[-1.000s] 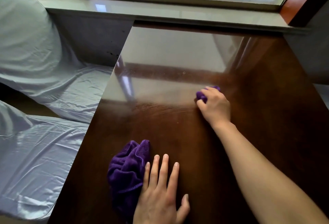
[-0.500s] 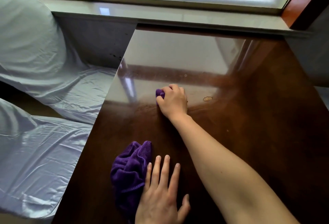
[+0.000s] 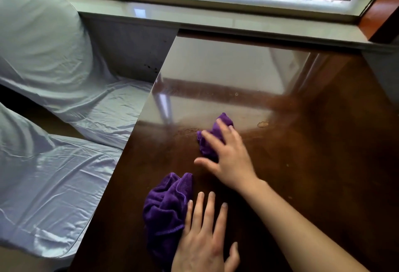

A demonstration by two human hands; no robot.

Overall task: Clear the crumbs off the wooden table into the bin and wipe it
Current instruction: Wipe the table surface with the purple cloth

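The dark glossy wooden table [image 3: 313,163] fills the right of the view. My right hand [image 3: 228,159] lies near its middle, fingers spread and pressing down on a small bunched purple cloth [image 3: 208,144] that sticks out past the fingertips. My left hand [image 3: 203,239] rests flat on the table near the front edge with fingers apart, its side against a larger crumpled purple cloth [image 3: 166,213]. A pale crumb [image 3: 262,123] lies to the right of the small cloth, and fine specks dot the surface nearby. No bin is in view.
Two chairs in shiny pale-blue covers [image 3: 71,103] stand close along the table's left edge. A grey windowsill [image 3: 216,21] and window run behind the far edge. A grey wall panel [image 3: 384,73] borders the far right.
My right hand swept the small cloth leftward across the table, then drew it back toward me, and its fingers went from clenched to spread. The left hand and large cloth stayed put.
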